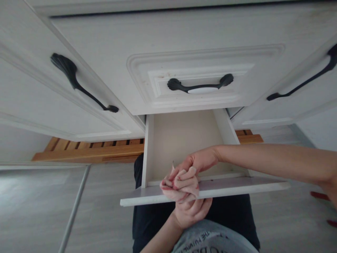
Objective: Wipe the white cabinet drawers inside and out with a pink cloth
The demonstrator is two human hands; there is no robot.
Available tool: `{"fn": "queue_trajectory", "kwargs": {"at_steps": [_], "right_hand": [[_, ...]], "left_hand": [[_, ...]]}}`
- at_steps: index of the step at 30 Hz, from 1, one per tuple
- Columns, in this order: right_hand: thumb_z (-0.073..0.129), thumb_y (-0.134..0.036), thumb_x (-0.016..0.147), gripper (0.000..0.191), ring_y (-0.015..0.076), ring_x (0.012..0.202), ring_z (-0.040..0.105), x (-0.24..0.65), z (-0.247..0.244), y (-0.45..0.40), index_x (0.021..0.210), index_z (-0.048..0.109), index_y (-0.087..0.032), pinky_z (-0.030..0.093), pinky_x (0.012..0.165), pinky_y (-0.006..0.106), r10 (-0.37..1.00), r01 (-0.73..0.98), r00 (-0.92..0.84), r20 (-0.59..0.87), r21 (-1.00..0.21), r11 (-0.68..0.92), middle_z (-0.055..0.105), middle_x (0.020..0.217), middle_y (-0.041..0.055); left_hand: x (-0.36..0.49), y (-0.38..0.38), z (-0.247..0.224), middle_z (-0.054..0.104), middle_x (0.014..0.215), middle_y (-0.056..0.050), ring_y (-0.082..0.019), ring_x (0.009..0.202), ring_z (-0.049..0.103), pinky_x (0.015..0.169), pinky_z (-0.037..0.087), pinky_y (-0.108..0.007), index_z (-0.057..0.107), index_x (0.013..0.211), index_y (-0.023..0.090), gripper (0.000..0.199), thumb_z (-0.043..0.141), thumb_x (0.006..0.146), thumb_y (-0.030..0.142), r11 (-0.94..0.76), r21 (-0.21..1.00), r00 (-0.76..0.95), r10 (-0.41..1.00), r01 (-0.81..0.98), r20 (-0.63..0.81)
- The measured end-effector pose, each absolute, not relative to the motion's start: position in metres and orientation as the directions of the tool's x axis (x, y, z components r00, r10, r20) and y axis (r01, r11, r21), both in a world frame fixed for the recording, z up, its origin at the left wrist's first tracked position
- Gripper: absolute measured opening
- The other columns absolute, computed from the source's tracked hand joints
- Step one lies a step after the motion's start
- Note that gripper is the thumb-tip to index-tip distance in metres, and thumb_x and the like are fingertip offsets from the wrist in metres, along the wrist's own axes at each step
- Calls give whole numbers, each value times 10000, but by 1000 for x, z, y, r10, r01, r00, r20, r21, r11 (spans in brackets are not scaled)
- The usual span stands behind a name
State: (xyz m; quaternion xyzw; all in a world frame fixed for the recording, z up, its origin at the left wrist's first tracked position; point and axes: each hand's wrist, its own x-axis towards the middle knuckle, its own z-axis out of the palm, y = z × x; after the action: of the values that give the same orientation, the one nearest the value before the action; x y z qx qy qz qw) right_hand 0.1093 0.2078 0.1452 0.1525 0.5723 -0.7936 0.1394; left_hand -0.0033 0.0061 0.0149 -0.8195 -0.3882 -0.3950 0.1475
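Note:
A crumpled pale pink cloth (183, 184) with red edging lies bunched over the top edge of a pulled-out white drawer (131, 202). My right hand (201, 160) reaches in from the right, above the drawer's inside, its fingers closed on the cloth. Below the cloth, on the outer side of the drawer front, is my left hand (193, 212). Its fingers are curled against the front; what they grip is hidden. The inside of the drawer (184, 137) shows a bare cream bottom.
Above the open drawer is a closed white drawer front with a dark handle (201, 88). Cabinet doors with dark handles (84, 88) flank it. A slatted wooden rack (118, 149) runs low behind. My legs in dark trousers (231, 214) are beneath the drawer, over grey flooring.

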Motion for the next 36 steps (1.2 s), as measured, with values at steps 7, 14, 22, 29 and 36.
{"fn": "queue_trajectory", "kwargs": {"at_steps": [7,14,22,29,36], "right_hand": [[839,-358,743,280,226,1180,639,170,139,222,920,812,-143,467,1010,307,-137,412,-905,-402,-756,-508,703,1264,122],[779,-337,809,224,206,1124,647,108,145,231,919,792,-142,469,994,307,92,112,-981,-169,-889,-444,739,1151,106],[500,-26,826,487,50,363,375,24,73,202,1271,664,-136,245,390,162,-86,375,-925,-370,-853,-362,524,523,-104],[674,-140,782,375,68,496,455,84,100,213,1155,642,-168,317,440,176,-111,481,-876,-470,-826,-294,588,700,-73],[643,-249,832,94,126,687,592,163,117,205,841,652,-156,482,685,261,132,732,-677,-724,-681,15,662,798,-7]], "left_hand": [[-1,9,21,707,1159,10,-196,1091,603,1162,386,-432,753,1034,302,259,807,782,290,-639,58,388,534,767,751],[6,-2,5,757,975,-14,-183,984,620,1063,393,-368,758,1084,313,350,839,744,303,-606,167,279,570,778,773],[0,-3,6,753,954,-21,-176,911,577,927,371,-323,772,1086,311,400,872,705,239,-636,181,315,584,750,749],[-1,5,15,739,978,13,-153,902,560,1005,364,-315,782,1022,340,265,831,768,283,-646,153,330,561,748,759],[0,7,18,752,940,20,-140,884,578,1019,371,-306,774,1070,309,242,777,834,253,-651,162,335,569,741,751]]}}
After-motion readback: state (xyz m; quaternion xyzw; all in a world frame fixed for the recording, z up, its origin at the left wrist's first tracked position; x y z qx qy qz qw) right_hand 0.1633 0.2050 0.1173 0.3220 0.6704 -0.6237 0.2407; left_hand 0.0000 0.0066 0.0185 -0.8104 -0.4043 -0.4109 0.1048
